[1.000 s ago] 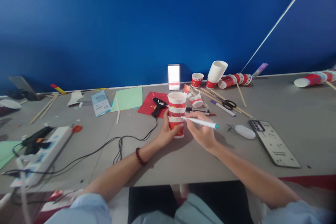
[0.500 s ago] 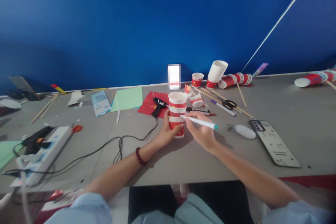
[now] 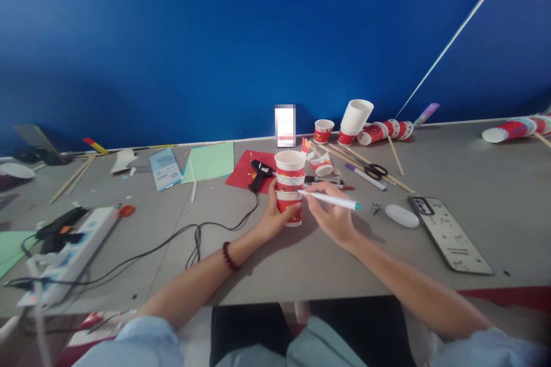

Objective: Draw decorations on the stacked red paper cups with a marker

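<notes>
Left hand (image 3: 272,220) is gripping an upright red-and-white paper-cup stack (image 3: 290,180).
Right hand (image 3: 334,219) is pinching a slim white, teal-ended marker (image 3: 337,201) beside it.

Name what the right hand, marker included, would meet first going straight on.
Probably the stacked cups: the right hand points the marker at their side, though any tip contact is unclear.

The bare left forearm (image 3: 193,284) and right forearm (image 3: 408,281) reach forward, slanting inward. The left hand (image 3: 275,215) curves in a wrapping grasp (thumb (image 3: 291,213) stretched toward the other hand); the right hand (image 3: 333,218) sits just beside it, fingers (image 3: 318,188) gathered in a writing grip.
</notes>
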A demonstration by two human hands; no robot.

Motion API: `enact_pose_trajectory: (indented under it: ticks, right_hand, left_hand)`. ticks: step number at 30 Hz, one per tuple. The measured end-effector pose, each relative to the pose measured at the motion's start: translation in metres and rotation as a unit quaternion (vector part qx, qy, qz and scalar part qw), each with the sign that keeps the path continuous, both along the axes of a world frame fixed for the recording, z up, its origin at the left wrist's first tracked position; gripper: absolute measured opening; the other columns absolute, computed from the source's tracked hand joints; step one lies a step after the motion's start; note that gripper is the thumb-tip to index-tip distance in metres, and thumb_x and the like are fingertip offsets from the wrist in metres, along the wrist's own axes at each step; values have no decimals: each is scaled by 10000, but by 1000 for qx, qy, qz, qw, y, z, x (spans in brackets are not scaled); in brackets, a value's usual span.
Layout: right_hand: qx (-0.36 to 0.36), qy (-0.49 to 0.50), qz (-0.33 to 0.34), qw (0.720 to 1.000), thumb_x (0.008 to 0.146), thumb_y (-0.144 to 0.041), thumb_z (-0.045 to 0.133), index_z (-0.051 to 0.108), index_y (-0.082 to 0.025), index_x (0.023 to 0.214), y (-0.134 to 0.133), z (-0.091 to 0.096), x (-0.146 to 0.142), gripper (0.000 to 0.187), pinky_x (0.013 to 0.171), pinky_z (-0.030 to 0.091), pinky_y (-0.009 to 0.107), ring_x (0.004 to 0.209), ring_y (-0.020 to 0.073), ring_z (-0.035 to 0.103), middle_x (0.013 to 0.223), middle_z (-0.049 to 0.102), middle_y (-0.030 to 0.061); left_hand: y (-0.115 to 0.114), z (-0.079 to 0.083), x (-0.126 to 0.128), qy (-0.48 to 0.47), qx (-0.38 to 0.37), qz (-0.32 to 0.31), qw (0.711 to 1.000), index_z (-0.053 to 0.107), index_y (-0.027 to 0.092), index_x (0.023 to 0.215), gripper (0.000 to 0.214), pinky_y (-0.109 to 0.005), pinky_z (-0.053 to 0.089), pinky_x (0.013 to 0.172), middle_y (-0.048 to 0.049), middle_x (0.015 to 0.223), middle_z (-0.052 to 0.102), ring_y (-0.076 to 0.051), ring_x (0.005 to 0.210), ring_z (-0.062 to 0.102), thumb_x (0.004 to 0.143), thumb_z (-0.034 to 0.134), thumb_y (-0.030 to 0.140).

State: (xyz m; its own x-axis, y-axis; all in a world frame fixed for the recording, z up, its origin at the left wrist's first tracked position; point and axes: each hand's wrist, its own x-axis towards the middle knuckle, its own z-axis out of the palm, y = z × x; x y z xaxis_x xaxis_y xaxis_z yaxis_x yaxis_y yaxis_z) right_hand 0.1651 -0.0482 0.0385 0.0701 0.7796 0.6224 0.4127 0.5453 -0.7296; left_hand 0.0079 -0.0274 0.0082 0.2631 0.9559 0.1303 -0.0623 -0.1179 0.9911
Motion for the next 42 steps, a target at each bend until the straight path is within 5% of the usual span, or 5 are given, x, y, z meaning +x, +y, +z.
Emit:
enact_pose_trajectory:
  ticks: [26, 34, 42]
  right_hand:
    - [-12, 17, -19, 1000, 847, -214, 589, 621, -219, 860, 2, -4, 0, 34, 707, 540, 314, 737, 176, 665, 802, 700, 19]
    - [-6, 29, -2, 1000, 871, -236, 571, 621, -220, 852, -1, -1, -1, 56, 677, 541, 307, 724, 175, 663, 779, 695, 23]
    - [16, 43, -4, 999, 865, -213, 582, 621, -218, 856, -2, 0, -2, 41, 671, 547, 301, 718, 169, 671, 785, 703, 23]
  left_hand:
    - [1, -1, -2, 9, 2, -6, 1000, 222, 239, 1448, 875, -489, 388, 1068, -152, 1380, 503, -296, 1250, 513, 755, 710, 459]
    - [3, -7, -4, -30, -10, -7, 999, 234, 251, 1455, 743, -445, 320, 1135, -116, 1466, 425, -271, 1355, 412, 826, 591, 426]
    - [3, -3, -1, 2, 8, 20, 1000, 236, 244, 1450, 861, -458, 349, 1110, -146, 1476, 399, -300, 1345, 424, 761, 696, 479]
